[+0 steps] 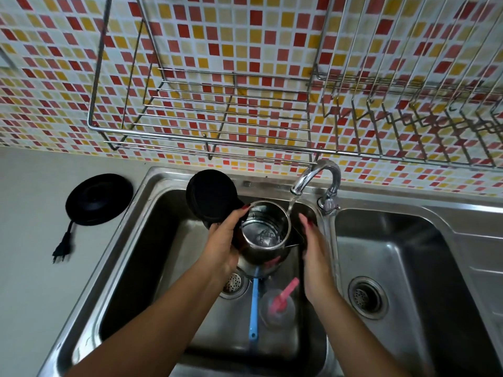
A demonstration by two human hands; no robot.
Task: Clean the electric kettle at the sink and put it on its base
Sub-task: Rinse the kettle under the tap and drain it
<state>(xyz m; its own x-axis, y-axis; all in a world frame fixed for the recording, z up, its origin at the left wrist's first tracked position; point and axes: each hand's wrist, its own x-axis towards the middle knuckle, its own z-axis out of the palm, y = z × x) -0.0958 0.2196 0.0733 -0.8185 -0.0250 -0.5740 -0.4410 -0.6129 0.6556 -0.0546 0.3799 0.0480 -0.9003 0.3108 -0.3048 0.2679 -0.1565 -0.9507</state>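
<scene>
Head view, left to right: black kettle base [99,199] with cord and plug [62,250] on the worktop [32,281]. Over the left sink [130,240], left hand [221,247] gripping the steel kettle [265,240] at its left side, lid [212,196] swung open. Tap [317,176] streaming water into the kettle mouth. Right hand [315,257] open, fingers straight, just beside the kettle's right side; contact unclear.

Shiny steel kettle [265,235]; matt black plastic base [99,198].

My silver kettle [262,235] with black lid [211,195]; black base [99,198]; grey bench [32,295]; red, orange and yellow mosaic wall tiles [54,77].
</scene>
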